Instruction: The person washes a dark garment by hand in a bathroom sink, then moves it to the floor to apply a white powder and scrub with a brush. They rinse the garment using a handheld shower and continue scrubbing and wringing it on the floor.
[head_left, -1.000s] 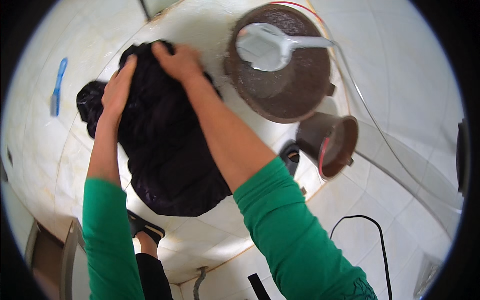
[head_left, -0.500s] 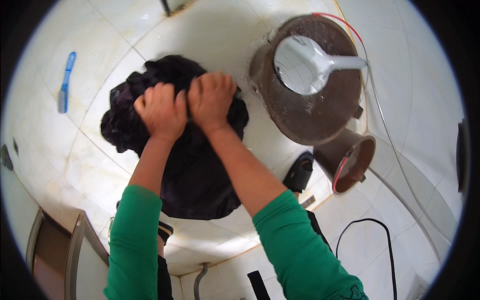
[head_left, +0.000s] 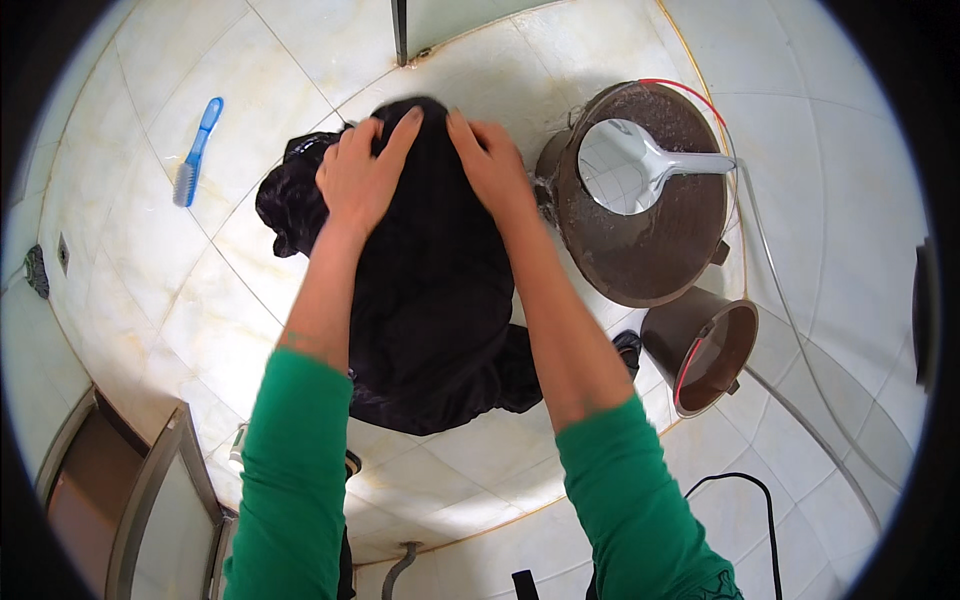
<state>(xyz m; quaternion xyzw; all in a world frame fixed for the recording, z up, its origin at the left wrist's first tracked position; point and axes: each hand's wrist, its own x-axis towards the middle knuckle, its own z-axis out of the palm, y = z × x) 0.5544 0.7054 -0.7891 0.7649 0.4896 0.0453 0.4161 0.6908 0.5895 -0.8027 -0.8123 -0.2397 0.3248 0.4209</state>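
Observation:
A bunched wet black cloth (head_left: 430,290), perhaps a garment, is spread in folds across the tiled floor in front of me. My left hand (head_left: 362,185) grips it near its far edge, fingers curled into the fabric and thumb pointing away. Just to the right, my right hand (head_left: 492,175) holds the same far part, its fingertips partly hidden by the cloth. A raised fold runs between the two hands. Looser folds stick out to the left of my left hand.
A blue brush (head_left: 200,155) lies at the left. On the right stands a large brown bucket (head_left: 640,275) of water with a white dipper (head_left: 622,165) in it. A smaller brown bucket (head_left: 690,320) lies nearer, by a dark slipper (head_left: 627,350). A thin hose (head_left: 775,270) runs along the right.
My hands have moved apart and farther out, changing from pressing on the heap to holding its far edge. The cloth has been turned over and shows a smoother surface.

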